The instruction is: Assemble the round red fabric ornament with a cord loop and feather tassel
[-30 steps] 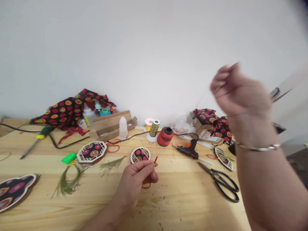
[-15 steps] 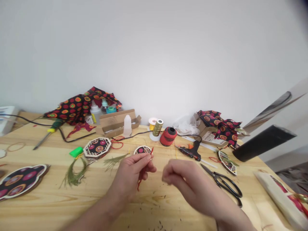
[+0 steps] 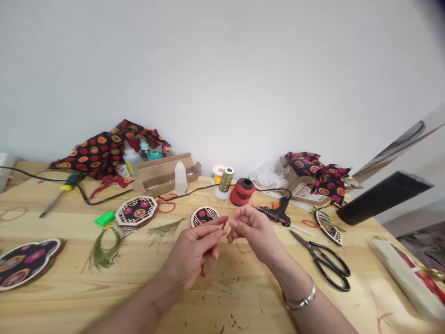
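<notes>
The wooden worktop (image 3: 104, 297) carries all items; the red thread spool (image 3: 242, 192) at its rear serves as the reference point. Far left of the spool lies a bundle of black patterned fabric (image 3: 104, 150), with a cardboard box (image 3: 167, 174) between the two. Forward and far left of the spool sits a scalloped fabric-covered panel (image 3: 26, 262). Forward and right of the spool lie black-handled scissors (image 3: 325, 262) and, nearer, a hot glue gun (image 3: 276, 215).

Directly forward of the spool, both hands work above the worktop. Left hand (image 3: 196, 253): grip clenched, pinching a red cord (image 3: 224, 225) between thumb and forefinger, with a short end (image 3: 202, 271) hanging below. Right hand (image 3: 253, 232): fingers curled and just beside the cord; whether this grip holds it cannot be determined. A small round lattice-framed medallion (image 3: 205, 215) lies just behind the left hand, toward the spool. A silver bangle (image 3: 299, 297) circles the right wrist.
</notes>
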A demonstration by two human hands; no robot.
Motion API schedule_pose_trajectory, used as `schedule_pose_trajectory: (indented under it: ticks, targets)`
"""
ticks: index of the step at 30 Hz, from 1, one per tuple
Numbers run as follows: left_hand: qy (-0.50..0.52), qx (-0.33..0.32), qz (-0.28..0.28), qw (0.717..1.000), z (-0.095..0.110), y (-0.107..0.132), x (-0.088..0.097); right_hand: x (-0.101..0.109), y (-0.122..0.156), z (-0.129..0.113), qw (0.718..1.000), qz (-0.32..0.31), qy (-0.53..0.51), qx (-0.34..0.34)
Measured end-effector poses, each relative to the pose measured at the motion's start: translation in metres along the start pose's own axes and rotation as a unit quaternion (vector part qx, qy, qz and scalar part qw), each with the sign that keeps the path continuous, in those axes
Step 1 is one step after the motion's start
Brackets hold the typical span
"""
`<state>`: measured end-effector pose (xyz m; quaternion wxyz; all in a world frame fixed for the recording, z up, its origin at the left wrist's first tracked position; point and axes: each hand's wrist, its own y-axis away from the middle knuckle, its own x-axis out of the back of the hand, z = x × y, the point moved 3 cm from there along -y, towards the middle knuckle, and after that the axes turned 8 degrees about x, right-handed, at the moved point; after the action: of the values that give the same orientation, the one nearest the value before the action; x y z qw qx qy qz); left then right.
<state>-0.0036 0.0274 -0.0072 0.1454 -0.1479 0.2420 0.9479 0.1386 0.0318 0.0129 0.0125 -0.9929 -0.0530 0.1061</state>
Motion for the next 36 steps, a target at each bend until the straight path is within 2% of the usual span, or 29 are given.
schedule_pose_trajectory:
  ticks: [5,13,15,17,21,24,27,31,33,36]
  targets:
    - [-0.038,-0.006,-0.009,0.999,-0.004,0.002,-0.001,-0.004,-0.001,0.014,0.999,-0.010,-0.030,-0.034]
    - [-0.037,-0.032,0.033,0.998,-0.005,-0.004,0.005,-0.001,0.000,0.017,0.998,-0.030,0.015,-0.052]
    - [-0.033,-0.033,0.047,0.998,-0.005,-0.005,0.006,0.000,0.001,0.013,0.996,-0.043,0.059,-0.058]
    - [-0.019,-0.033,0.063,0.997,-0.004,-0.005,0.006,0.002,0.002,0.007,0.988,-0.058,0.141,-0.037]
    - [0.024,-0.009,0.082,0.996,-0.001,-0.003,0.008,0.002,0.004,-0.009,0.938,-0.088,0.332,0.035]
    - [0.033,0.012,0.074,0.997,0.006,0.001,0.008,0.001,0.006,-0.021,0.913,-0.085,0.391,0.081]
    - [0.026,0.028,0.053,0.998,0.011,0.004,0.008,0.002,0.005,-0.024,0.923,-0.059,0.368,0.093]
    - [0.063,0.062,0.032,0.996,0.006,0.000,0.011,0.009,0.001,-0.005,0.963,-0.007,0.264,0.044]
    - [0.080,0.073,0.019,0.994,0.001,-0.004,0.014,0.011,0.000,0.006,0.973,-0.011,0.228,0.025]
    - [0.086,0.076,-0.007,0.993,-0.002,-0.009,0.018,0.010,0.000,0.012,0.974,-0.027,0.223,0.028]
